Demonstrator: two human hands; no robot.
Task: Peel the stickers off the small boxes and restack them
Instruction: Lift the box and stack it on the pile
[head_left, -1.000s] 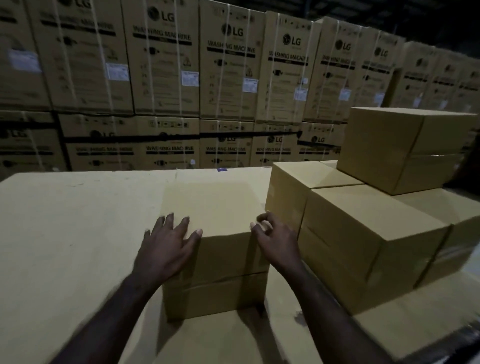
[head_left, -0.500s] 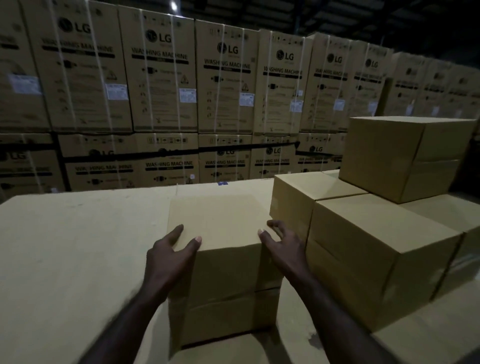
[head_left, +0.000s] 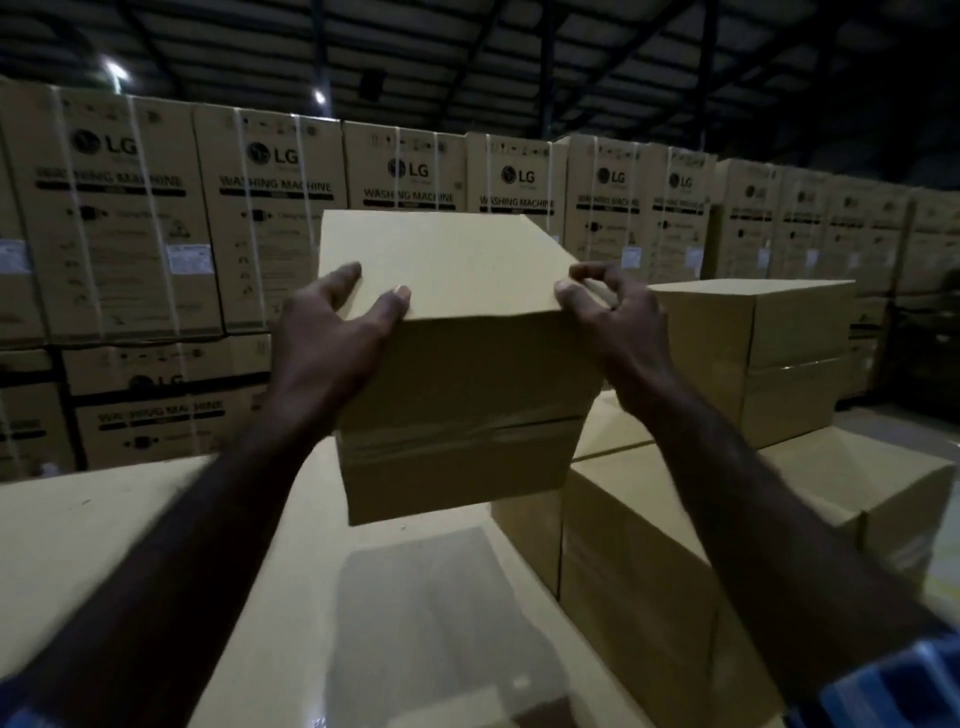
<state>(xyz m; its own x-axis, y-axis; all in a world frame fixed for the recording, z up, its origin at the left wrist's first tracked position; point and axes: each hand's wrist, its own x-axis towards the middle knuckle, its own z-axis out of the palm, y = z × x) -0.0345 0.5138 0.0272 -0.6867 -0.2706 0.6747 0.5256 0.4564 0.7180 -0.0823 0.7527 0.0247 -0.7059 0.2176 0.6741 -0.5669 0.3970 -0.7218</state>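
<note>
Head view: small box (head_left: 457, 374) held up off the desk (head_left: 130, 530), just left of the box stack (head_left: 649, 545), top face tilted toward the camera, taped seam running left-right across its near side, long axis roughly vertical. Left hand (head_left: 332, 338) grips its upper left corner w/ thumb on top; right hand (head_left: 618, 327) has curled fingers clamped on the upper right corner.

Both hands, left (head_left: 332, 338) and right (head_left: 618, 322), grip small box (head_left: 457, 374) held above tabletop (head_left: 104, 530); stacked boxes (head_left: 779, 358) right of right hand.
</note>
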